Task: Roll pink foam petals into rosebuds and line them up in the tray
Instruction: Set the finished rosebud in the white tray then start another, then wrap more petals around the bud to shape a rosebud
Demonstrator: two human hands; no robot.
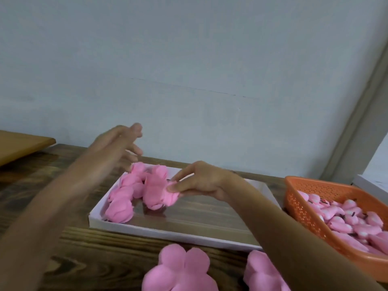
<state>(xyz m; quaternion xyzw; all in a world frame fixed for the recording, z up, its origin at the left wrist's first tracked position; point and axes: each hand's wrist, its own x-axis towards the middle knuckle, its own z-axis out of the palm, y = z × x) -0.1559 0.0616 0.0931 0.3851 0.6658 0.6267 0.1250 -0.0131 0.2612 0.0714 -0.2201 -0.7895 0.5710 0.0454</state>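
A rolled rosebud [168,195] is being held at the fingertips of the right hand [201,181], pinched between the thumb below and the forefinger above, with the other fingers loosely curled. It is being kept low over the white tray [178,235], right against the second row of buds and apparently touching the nearest one. The step in hand is judged to be the placing of this bud into line. The next move is judged to call for the bud to be set down snug beside its neighbour and for the pinch to be eased off gently, since light foam is likely to spring open or topple if it is let go abruptly.

The left hand [119,143] is being held above the tray's far left corner, blurred, with its fingers spread and nothing seen in its grasp.

The finished rosebuds [120,203] are being gathered in two short rows at the tray's left end, while most of the tray's floor to the right is showing bare. To the right, just beside the tray, an orange perforated basket [300,198] is being used to hold a heap of small pink pieces [344,219] with pale and dark marks; what exactly they are cannot be told. In front of the tray, on the dark wooden table [73,255], flat petal blanks [180,269] and a further stack [260,271] are lying ready for rolling.
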